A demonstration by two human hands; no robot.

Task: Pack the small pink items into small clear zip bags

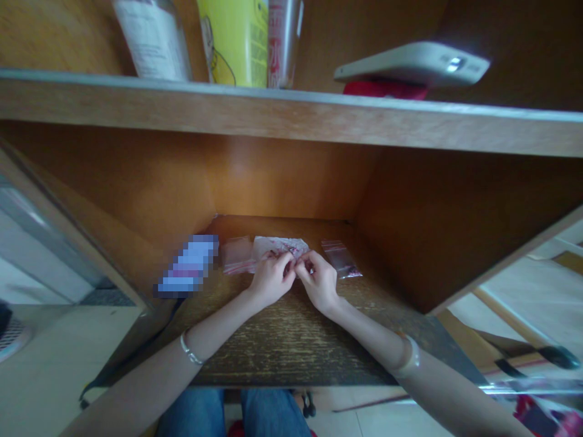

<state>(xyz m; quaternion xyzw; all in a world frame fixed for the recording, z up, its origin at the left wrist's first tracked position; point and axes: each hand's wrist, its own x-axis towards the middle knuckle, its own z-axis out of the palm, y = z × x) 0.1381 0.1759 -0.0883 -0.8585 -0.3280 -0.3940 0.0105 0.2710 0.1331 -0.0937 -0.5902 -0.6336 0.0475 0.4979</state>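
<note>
My left hand (273, 276) and my right hand (317, 280) meet over the middle of the worn wooden desk. The fingers of both are pinched together, thumbs and fingertips almost touching. Whatever lies between them is too small to make out. Just behind the hands is a white sheet of paper or tissue (262, 244) with small reddish bits scattered on it. A clear zip bag (235, 255) lies flat to the left of the sheet. Right of my right hand lies another zip bag (341, 260) with small dark reddish pieces at its bottom.
A blurred-out phone (189, 267) with a cable (150, 340) lies at the left wall. Above runs a shelf (273, 115) with a labelled jar (155, 42), a yellow container (237, 42), a can (283, 45) and a pale phone-like device (410, 64) on a red object (382, 90).
</note>
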